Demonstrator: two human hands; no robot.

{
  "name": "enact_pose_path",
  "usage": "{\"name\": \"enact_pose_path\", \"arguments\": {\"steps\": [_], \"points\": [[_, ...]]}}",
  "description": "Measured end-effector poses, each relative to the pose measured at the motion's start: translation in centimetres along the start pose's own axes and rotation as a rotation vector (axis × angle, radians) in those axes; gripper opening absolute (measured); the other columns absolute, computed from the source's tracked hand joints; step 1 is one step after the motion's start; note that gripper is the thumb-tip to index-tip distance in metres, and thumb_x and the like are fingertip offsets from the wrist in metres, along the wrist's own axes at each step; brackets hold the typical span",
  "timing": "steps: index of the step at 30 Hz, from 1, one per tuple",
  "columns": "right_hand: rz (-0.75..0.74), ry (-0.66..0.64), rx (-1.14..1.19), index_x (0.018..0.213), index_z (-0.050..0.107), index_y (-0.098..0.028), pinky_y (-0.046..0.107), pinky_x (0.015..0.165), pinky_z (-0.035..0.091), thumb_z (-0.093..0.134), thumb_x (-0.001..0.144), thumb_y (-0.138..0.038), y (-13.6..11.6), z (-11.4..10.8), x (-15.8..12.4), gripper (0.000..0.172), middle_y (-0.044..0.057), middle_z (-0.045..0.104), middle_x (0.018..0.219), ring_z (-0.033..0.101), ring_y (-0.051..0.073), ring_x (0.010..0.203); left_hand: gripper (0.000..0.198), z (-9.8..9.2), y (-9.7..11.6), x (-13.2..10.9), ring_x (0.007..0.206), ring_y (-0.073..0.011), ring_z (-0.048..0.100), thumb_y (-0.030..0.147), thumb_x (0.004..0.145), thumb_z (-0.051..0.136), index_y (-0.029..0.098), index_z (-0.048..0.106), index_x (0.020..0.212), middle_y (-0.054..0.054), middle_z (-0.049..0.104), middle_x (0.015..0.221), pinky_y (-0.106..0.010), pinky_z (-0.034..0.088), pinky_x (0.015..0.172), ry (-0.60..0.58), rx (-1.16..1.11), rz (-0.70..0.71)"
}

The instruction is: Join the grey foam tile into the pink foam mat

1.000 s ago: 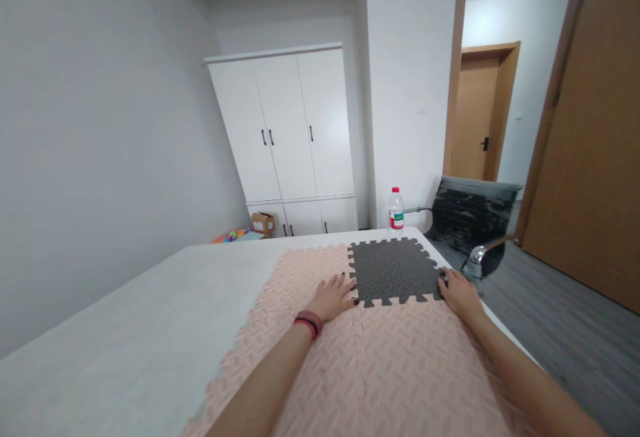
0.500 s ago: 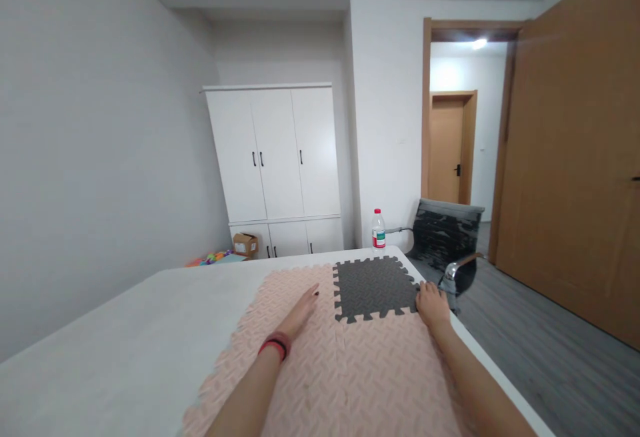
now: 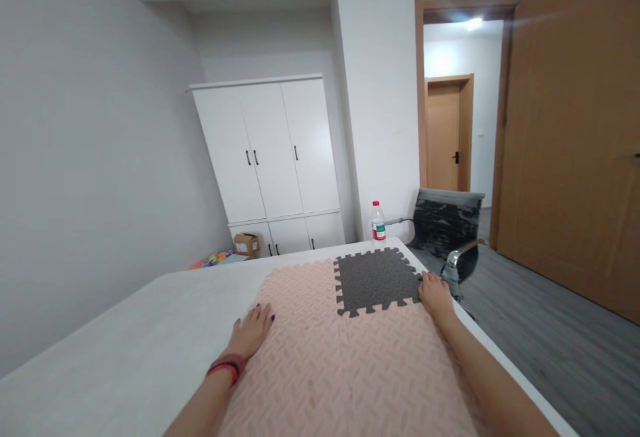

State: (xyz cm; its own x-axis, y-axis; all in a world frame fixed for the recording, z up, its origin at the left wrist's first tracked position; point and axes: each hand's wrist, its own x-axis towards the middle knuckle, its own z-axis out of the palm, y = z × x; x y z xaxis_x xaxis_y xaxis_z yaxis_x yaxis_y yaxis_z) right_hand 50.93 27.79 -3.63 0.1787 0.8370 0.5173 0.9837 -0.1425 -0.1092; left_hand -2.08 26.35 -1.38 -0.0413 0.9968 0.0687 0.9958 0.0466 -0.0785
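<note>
Pink foam mats (image 3: 320,357) with a raised pattern lie joined on the white table. At their far right corner is a dark grey puzzle-edged mat (image 3: 377,279), its near and left teeth lying against the pink ones. My left hand (image 3: 251,330), with red bands at the wrist, rests palm down on the left edge of the pink mats, fingers apart and holding nothing. At the right edge of the grey mat, my right hand (image 3: 436,295) lies with its fingers on the near right corner; nothing is gripped.
A bottle with a red cap (image 3: 379,222) stands at the table's far right corner. Beyond the table's right edge is a black chair (image 3: 445,227). A cardboard box (image 3: 247,244) and colourful items sit past the far edge, before a white cabinet (image 3: 275,157).
My left hand has moved left and nearer, from the middle of the pink mats to their left edge. My right hand stays by the grey mat's corner. The view has tilted slightly.
</note>
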Motion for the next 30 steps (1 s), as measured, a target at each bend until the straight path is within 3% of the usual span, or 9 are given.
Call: {"name": "enact_pose_path", "arguments": {"steps": [4, 8, 14, 18, 21, 25, 30], "points": [[0.007, 0.001, 0.003, 0.12, 0.049, -0.01, 0.036, 0.091, 0.033, 0.033, 0.088, -0.02, 0.0, 0.0, 0.1, 0.037, 0.016, 0.058, 0.115, 0.046, 0.024, 0.115, 0.071, 0.3, -0.6, 0.6, 0.139, -0.0274, 0.013, 0.058, 0.085, 0.018, 0.017, 0.018, 0.143, -0.014, 0.019, 0.151, -0.056, 0.028, 0.104, -0.071, -0.041, 0.029], [-0.005, 0.009, 0.003, 0.119, 0.049, -0.011, 0.035, 0.09, 0.033, 0.033, 0.089, -0.02, -0.1, -0.1, 0.0, 0.036, 0.015, 0.057, 0.115, 0.047, 0.024, 0.113, 0.085, 0.1, -0.9, 0.9, 0.14, -0.0305, 0.011, 0.07, 0.078, 0.021, 0.015, 0.015, 0.143, -0.016, 0.015, 0.151, -0.058, 0.025, 0.105, -0.127, -0.068, 0.035], [-0.027, 0.0, 0.004, 0.118, 0.05, -0.01, 0.036, 0.088, 0.034, 0.032, 0.089, -0.02, -0.1, 0.3, 0.2, 0.036, 0.014, 0.06, 0.11, 0.052, 0.024, 0.106, 0.092, -0.3, -0.8, 1.0, 0.14, -0.0322, 0.008, 0.075, 0.074, 0.024, 0.015, 0.014, 0.143, -0.018, 0.014, 0.151, -0.057, 0.018, 0.108, -0.147, -0.067, 0.042], [-0.027, 0.007, 0.005, 0.119, 0.049, -0.007, 0.046, 0.098, 0.025, 0.031, 0.088, -0.019, -0.3, -0.1, 0.1, 0.037, 0.018, 0.061, 0.107, 0.05, 0.027, 0.108, 0.091, -0.3, -0.7, 0.9, 0.14, -0.0306, 0.008, 0.073, 0.076, 0.024, 0.013, 0.014, 0.143, -0.018, 0.014, 0.151, -0.052, 0.016, 0.11, -0.142, -0.056, 0.04], [-0.051, 0.002, 0.017, 0.121, 0.047, -0.005, 0.051, 0.102, 0.016, 0.032, 0.087, -0.017, -0.8, -0.9, -0.1, 0.039, 0.02, 0.059, 0.113, 0.044, 0.029, 0.117, 0.089, -0.4, -0.6, 0.7, 0.14, -0.0298, 0.011, 0.072, 0.076, 0.024, 0.013, 0.016, 0.143, -0.018, 0.017, 0.151, -0.05, 0.019, 0.109, -0.126, -0.042, 0.036], [-0.129, -0.057, 0.06, 0.126, 0.046, -0.01, 0.049, 0.107, 0.011, 0.036, 0.083, -0.015, -1.4, -2.6, -1.2, 0.045, 0.017, 0.054, 0.125, 0.039, 0.026, 0.125, 0.086, -0.9, -0.2, -0.1, 0.138, -0.0309, 0.017, 0.072, 0.076, 0.026, 0.017, 0.022, 0.142, -0.017, 0.023, 0.149, -0.053, 0.023, 0.106, -0.082, -0.022, 0.01], [-0.198, -0.157, 0.127, 0.127, 0.048, -0.014, 0.037, 0.105, 0.028, 0.037, 0.08, -0.022, -0.1, -6.1, -5.9, 0.049, 0.011, 0.049, 0.133, 0.042, 0.019, 0.124, 0.077, -3.0, 1.1, -2.3, 0.133, -0.036, 0.027, 0.067, 0.078, 0.033, 0.016, 0.036, 0.136, -0.023, 0.034, 0.142, -0.062, 0.015, 0.104, 0.036, 0.025, -0.042]]}}
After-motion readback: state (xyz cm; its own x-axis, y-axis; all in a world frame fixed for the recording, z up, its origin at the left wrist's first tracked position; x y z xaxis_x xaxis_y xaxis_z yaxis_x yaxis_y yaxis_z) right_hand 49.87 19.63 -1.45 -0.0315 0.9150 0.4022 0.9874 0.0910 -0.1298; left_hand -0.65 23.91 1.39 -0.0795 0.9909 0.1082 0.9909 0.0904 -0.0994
